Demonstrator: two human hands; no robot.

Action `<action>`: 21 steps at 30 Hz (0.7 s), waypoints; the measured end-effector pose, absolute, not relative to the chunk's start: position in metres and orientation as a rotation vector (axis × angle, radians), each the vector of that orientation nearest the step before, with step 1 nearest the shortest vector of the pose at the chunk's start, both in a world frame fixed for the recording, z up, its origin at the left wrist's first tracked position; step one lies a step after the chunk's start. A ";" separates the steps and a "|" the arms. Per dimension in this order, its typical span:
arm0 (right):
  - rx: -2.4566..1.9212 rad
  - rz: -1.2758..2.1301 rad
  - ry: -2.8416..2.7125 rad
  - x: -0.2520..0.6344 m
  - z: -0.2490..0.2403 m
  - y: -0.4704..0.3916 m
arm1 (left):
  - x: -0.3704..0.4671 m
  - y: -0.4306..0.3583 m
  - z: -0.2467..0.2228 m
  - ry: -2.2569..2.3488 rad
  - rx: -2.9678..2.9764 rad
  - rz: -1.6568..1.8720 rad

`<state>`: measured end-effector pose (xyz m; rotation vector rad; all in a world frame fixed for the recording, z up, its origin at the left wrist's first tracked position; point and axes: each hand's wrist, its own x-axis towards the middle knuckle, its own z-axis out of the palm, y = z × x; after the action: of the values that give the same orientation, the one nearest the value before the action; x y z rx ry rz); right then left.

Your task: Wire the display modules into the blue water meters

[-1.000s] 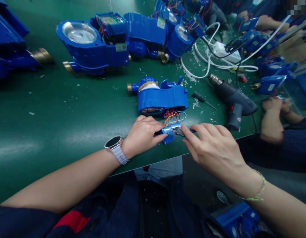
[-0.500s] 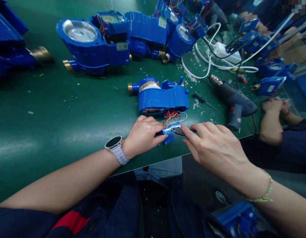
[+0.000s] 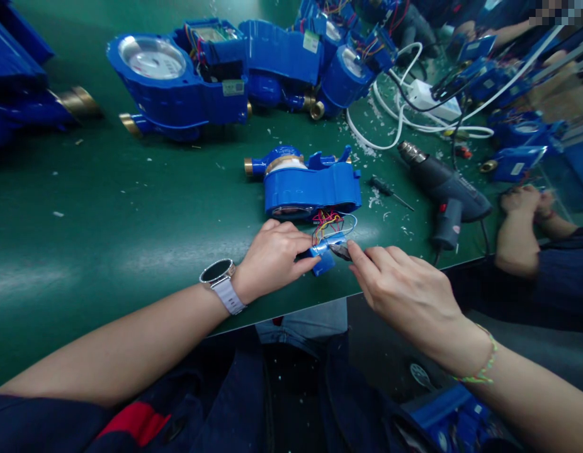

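Note:
A blue meter housing (image 3: 310, 189) lies on the green table, with red, yellow and white wires (image 3: 330, 221) coming from its near side. The wires run to a blue cylindrical part (image 3: 328, 243) near the table edge. My left hand (image 3: 278, 255) pinches the left end of that part. My right hand (image 3: 400, 286) is closed on a dark pointed tool (image 3: 339, 251), whose tip touches or nearly touches the cylinder; its handle is hidden in the palm. Below the cylinder sits a flat blue piece (image 3: 323, 264).
Behind stand more blue meters (image 3: 178, 82). To the right are a screwdriver (image 3: 390, 192), a heat gun (image 3: 445, 189), a white power strip (image 3: 433, 99) with cables, and another person's hands (image 3: 527, 201). White scraps dot the table.
My right hand has shifted slightly left and down and its wrist has turned, with the tool still in it. My left hand has stayed in place.

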<state>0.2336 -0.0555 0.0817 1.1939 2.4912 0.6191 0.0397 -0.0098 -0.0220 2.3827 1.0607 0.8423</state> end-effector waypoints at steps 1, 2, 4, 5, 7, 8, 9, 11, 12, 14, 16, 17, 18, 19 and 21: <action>1.216 0.614 2.506 0.235 0.080 -0.056 | 0.040 -0.010 -0.022 1.065 2.382 0.845; 1.239 0.602 2.524 0.237 0.079 -0.056 | 0.040 -0.009 -0.022 1.068 2.382 0.848; 1.302 0.547 2.562 0.240 0.075 -0.056 | 0.040 -0.009 -0.022 1.069 2.385 0.848; 1.341 0.505 2.580 0.242 0.074 -0.056 | 0.040 -0.009 -0.022 1.069 2.386 0.846; 1.433 0.395 2.607 0.246 0.069 -0.056 | 0.040 -0.009 -0.022 1.070 2.380 0.843; 1.486 0.325 2.614 0.248 0.066 -0.056 | 0.040 -0.009 -0.022 1.071 2.376 0.840; 1.539 0.245 2.622 0.250 0.063 -0.055 | 0.040 -0.009 -0.022 1.071 2.371 0.839; 1.649 0.054 2.650 0.252 0.057 -0.055 | 0.040 -0.009 -0.021 1.070 2.363 0.836; 1.709 -0.065 2.666 0.253 0.055 -0.055 | 0.040 -0.009 -0.021 1.067 2.360 0.832; 1.852 -0.336 2.692 0.254 0.054 -0.054 | 0.040 -0.009 -0.021 1.065 2.356 0.825; 2.010 -0.623 2.673 0.255 0.057 -0.053 | 0.040 -0.009 -0.021 1.066 2.353 0.818; 2.073 -0.747 2.648 0.255 0.059 -0.054 | 0.040 -0.009 -0.021 1.067 2.353 0.818; 2.115 -0.853 2.620 0.256 0.062 -0.054 | 0.040 -0.009 -0.022 1.069 2.352 0.819; 2.129 -0.937 2.598 0.257 0.064 -0.055 | 0.040 -0.009 -0.022 1.070 2.351 0.820; 2.080 -1.023 2.580 0.259 0.066 -0.058 | 0.040 -0.009 -0.022 1.075 2.347 0.818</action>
<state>0.2590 -0.0575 0.0659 2.0805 2.5804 -1.0231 0.0399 -0.0087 -0.0223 2.3475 1.0746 0.8183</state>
